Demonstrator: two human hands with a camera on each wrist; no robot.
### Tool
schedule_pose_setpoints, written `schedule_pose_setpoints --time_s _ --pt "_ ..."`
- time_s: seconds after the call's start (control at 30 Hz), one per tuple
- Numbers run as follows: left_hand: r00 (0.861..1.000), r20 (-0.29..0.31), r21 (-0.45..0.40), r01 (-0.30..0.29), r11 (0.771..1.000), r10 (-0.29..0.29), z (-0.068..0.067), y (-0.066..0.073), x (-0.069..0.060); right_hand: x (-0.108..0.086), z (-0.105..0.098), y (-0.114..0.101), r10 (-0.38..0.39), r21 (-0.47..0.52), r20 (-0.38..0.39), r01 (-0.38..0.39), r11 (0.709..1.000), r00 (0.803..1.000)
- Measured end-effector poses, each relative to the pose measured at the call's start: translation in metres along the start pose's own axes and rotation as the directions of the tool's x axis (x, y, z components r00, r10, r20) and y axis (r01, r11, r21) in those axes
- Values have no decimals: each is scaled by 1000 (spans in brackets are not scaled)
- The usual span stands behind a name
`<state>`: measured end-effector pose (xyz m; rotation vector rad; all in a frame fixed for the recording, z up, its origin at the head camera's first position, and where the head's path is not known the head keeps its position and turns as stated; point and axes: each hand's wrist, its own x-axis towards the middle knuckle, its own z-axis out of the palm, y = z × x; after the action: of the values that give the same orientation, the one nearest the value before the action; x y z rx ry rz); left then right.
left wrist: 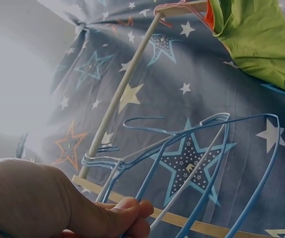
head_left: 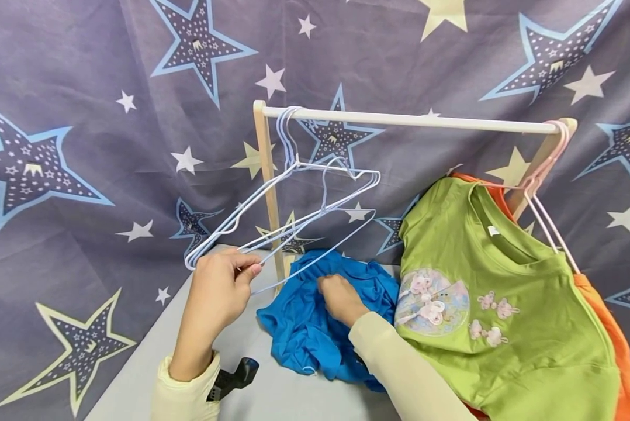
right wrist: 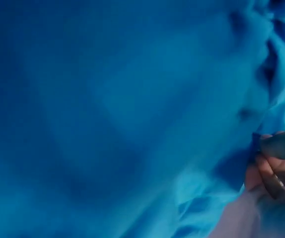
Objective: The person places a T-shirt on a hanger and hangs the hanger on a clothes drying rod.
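Below the white rail (head_left: 415, 119), the blue cloth (head_left: 315, 333) lies crumpled on the table (head_left: 288, 400). The held hanger (left wrist: 151, 173) could catch on the hanging hangers (head_left: 297, 164), because their wires overlap. The left hand (head_left: 222, 286) pinches its wire between thumb and fingertips; the right hand (head_left: 341, 298) grips the cloth, its fingers curled.

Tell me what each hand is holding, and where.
The left hand pinches a blue hanger by one sloping arm. The right hand grips the bunched blue cloth mid-heap; which part of it cannot be told.
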<state>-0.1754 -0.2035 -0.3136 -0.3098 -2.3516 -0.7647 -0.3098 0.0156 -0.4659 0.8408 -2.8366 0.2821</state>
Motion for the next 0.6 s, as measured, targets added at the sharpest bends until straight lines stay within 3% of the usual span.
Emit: schedule_pose_setpoints --time_s 0.27,0.47,0.6 --pt "1000 18 -5 -3 1000 3 5 1 2 -7 -17 17 72 188 -44 -63 980 996" --pt "1000 30 -32 1 999 0 19 5 9 -8 -32 32 106 151 -100 -90 984 989" --pt "1000 -4 -50 -15 999 15 30 7 8 -11 -40 46 180 91 -104 -171 981 978"
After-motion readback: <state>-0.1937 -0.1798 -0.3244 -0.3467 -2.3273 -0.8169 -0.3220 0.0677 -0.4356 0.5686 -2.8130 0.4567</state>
